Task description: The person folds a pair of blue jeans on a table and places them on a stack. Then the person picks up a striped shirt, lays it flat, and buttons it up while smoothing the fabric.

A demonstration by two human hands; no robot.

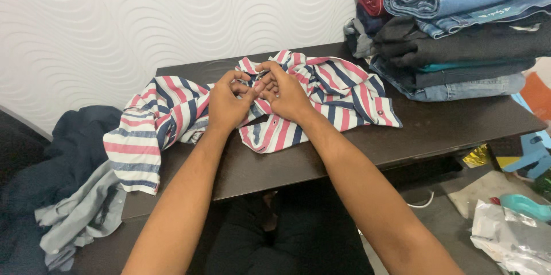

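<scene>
The striped shirt [172,117], soft knit in red, white and navy bands, lies crumpled across the dark table [413,131] with one end draped over its left edge, and both hands meet at its middle. The left hand [225,104] and right hand [285,96] are each closed in a fingertip pinch on a small fold of the fabric, apparently at the placket, holding it taut between them. A stack of folded clothes [453,28], mostly denim, sits at the table's far right, and loose grey and navy garments [74,194] lie heaped at the left.
</scene>
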